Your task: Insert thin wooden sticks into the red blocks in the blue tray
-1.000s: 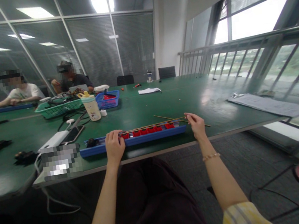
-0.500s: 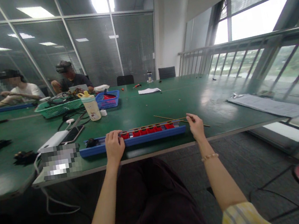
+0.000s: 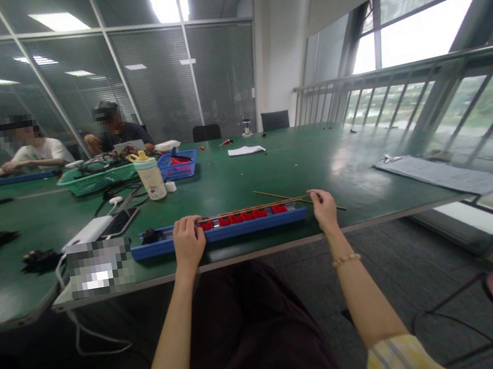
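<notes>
Left hand (image 3: 187,242) barely moved, curled over the blue tray (image 3: 235,231) edge, can't tell if it gripped anything; right hand (image 3: 324,209) kept pinching a thin rod (image 3: 286,199).

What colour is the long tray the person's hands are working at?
The tray is blue, holding red pieces; it shows best in the head view.
</notes>
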### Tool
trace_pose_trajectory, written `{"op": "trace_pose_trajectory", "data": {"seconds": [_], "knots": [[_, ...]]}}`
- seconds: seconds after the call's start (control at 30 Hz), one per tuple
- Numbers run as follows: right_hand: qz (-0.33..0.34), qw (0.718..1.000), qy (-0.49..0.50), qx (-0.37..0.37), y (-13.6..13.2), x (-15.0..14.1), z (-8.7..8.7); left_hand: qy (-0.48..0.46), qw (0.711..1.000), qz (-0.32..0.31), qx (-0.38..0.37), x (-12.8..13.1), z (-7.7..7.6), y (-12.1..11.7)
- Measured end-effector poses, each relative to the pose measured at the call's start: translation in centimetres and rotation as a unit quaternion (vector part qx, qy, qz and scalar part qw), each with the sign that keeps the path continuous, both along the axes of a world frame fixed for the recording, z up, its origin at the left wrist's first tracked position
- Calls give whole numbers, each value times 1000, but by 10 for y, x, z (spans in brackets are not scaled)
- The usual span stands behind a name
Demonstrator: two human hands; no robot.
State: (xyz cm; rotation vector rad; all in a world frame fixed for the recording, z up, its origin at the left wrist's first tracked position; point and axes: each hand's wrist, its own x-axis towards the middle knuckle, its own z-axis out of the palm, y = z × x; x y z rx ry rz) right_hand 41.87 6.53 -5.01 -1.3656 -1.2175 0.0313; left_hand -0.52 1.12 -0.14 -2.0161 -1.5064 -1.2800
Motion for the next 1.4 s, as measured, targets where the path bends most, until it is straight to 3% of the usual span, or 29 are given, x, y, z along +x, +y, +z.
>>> {"op": "trace_pose_trajectory", "data": {"seconds": [0.27, 0.43, 0.83, 1.17, 1.4], "knots": [[16, 998, -50, 21, 2, -2, 0, 4, 1000, 0, -1, 1, 1, -1], [68, 997, -37, -11, 3, -4, 0, 6, 1000, 5, 0, 0, 0, 0], [93, 991, -78, -59, 2, -8, 3, 5, 1000, -27, 12, -1, -1, 1], [100, 993, -28, -52, 4, -6, 0, 18, 996, -83, -6, -1, 0, 1], [70, 997, 22, -18, 3, -4, -1, 22, 997, -72, 1, -1, 1, 0]]}}
